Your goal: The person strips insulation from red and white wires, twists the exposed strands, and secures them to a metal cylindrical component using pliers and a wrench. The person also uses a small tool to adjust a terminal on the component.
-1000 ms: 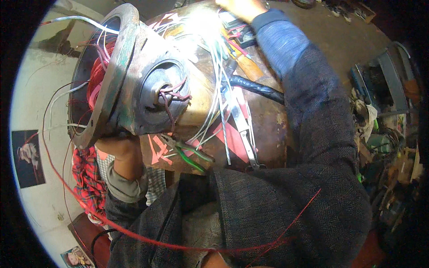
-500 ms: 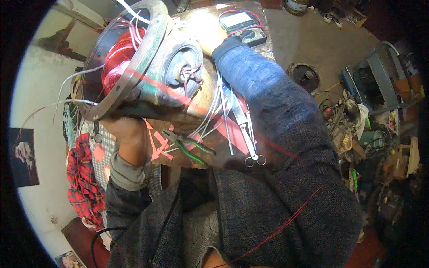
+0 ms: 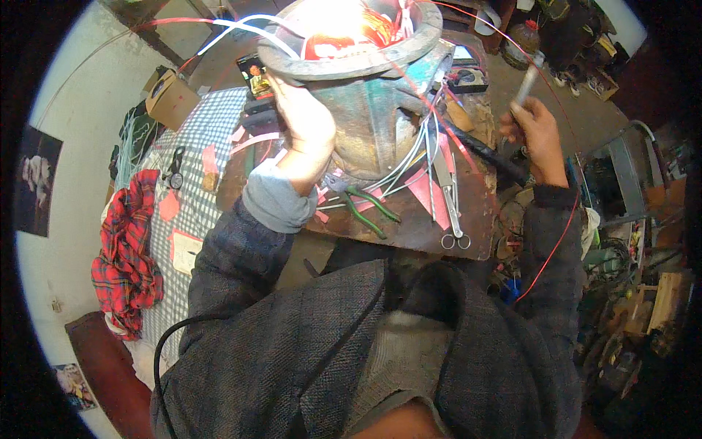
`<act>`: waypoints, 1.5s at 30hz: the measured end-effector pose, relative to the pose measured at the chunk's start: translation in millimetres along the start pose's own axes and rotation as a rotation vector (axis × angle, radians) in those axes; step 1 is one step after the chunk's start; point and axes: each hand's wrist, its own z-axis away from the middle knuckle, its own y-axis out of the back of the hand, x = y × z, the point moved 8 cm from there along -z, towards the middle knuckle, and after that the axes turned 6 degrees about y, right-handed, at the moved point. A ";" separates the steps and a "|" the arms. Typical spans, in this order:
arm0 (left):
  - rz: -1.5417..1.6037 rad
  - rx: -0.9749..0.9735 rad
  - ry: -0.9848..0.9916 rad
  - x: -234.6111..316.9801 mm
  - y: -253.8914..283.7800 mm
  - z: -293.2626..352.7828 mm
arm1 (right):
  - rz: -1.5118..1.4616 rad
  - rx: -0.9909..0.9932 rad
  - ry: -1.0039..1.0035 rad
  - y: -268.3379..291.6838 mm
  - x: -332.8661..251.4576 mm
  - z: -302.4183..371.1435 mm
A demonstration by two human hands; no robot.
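A worn greenish-grey motor housing (image 3: 369,117) stands on the wooden table, its open rim upward. Red copper windings (image 3: 351,40) show inside it under a bright glare. My left hand (image 3: 307,128) holds the housing's left side just below the rim, its fingertips partly hidden. Off the table's right side, my right hand (image 3: 537,132) is closed round a short pale stick-like thing (image 3: 526,85), its kind unclear. In front of the housing lie green-handled pliers (image 3: 369,208). White-handled scissors (image 3: 451,212) rest to their right, near several pale sleeved wires (image 3: 409,168).
A meter (image 3: 468,79) sits behind the housing at right. Pink paper pieces (image 3: 423,194) lie on the table. At left, a checked cloth (image 3: 186,212) bears a red plaid cloth (image 3: 128,252). A thin red wire (image 3: 567,227) loops past my right arm. Clutter fills the right floor.
The housing has tipped from lying with its opening to the left to standing opening-up. My right hand has come away from near the meter to the right, now with the pale stick-like thing.
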 end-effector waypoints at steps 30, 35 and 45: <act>-0.588 -0.433 -0.103 156.6 27.6 -2.1 | 0.024 0.434 0.014 133.1 -25.7 183.7; -0.711 -0.499 -0.376 155.4 13.8 -49.1 | 0.322 0.564 0.257 206.0 -182.5 173.3; -0.232 -0.461 -0.229 141.8 -48.7 -103.1 | 0.074 -0.103 0.482 2.5 -334.4 95.4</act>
